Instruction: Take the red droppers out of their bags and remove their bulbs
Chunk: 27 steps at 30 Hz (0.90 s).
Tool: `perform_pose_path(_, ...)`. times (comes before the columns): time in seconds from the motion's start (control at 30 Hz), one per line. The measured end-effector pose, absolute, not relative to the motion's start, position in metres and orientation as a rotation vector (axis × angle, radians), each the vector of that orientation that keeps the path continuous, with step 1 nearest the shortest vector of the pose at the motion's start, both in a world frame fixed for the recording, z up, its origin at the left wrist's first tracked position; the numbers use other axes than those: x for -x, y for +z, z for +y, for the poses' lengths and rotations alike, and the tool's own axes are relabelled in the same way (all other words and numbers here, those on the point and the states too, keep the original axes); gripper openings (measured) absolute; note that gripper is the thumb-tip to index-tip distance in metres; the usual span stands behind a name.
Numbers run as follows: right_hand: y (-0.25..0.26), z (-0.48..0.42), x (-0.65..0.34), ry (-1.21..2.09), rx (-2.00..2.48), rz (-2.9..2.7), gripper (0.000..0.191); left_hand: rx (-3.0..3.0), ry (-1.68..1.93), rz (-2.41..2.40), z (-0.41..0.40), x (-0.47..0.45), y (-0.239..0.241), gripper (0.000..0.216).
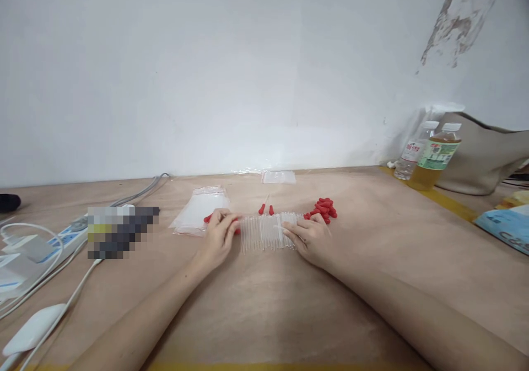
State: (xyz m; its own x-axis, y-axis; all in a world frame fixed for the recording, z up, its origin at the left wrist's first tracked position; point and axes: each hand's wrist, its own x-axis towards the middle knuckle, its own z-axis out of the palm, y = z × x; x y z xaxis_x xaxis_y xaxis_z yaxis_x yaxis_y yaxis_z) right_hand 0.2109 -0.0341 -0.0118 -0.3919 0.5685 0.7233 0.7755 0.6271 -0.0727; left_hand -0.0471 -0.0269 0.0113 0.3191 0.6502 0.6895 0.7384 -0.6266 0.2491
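Thin clear dropper tubes (260, 233) lie side by side in a row on the table, between my two hands. At the left end of the row, my left hand (219, 233) is closed with thumb and fingers together on a red rubber bulb (237, 231), partly hidden by the fingers. More red shows behind that hand. My right hand (312, 237) reaches over the row's right end, fingertips pinched at a clear tube that is hard to make out. A heap of red rubber bulbs (326, 209) sits just beyond the right hand. Two red-bulbed droppers (262, 208) lie behind the row.
Clear plastic bags (202, 205) lie behind my left hand, and a flat clear packet (279, 177) is near the wall. At left are a power strip (68, 238), cables and a white mouse-shaped object (35, 328). Bottles (436, 159) and a grey bag (475, 156) stand at right.
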Motion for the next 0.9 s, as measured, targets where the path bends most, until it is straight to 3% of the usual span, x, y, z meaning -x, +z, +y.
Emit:
perform_pose_path(0.23,-0.006,-0.024,-0.194,-0.179,1.151,-2.059,0.022,2.133,-1.286,-1.563,-0.003,0.087,0.027,0.03)
perform_pose_path(0.53,-0.012,-0.021,-0.179,-0.494,1.079,-2.179,0.017,2.156,-1.019,-1.875,0.019,0.105,0.014,0.025)
perform_pose_path(0.67,-0.009,-0.028,-0.174,-0.443,1.142,-2.24,0.015,2.134,-0.937,-2.028,0.024,0.113,0.009,0.031)
perform_pose_path(0.9,-0.002,-0.037,-0.172,-0.359,1.156,-2.302,0.029,2.112,-1.047,-1.874,0.019,0.114,0.013,0.042)
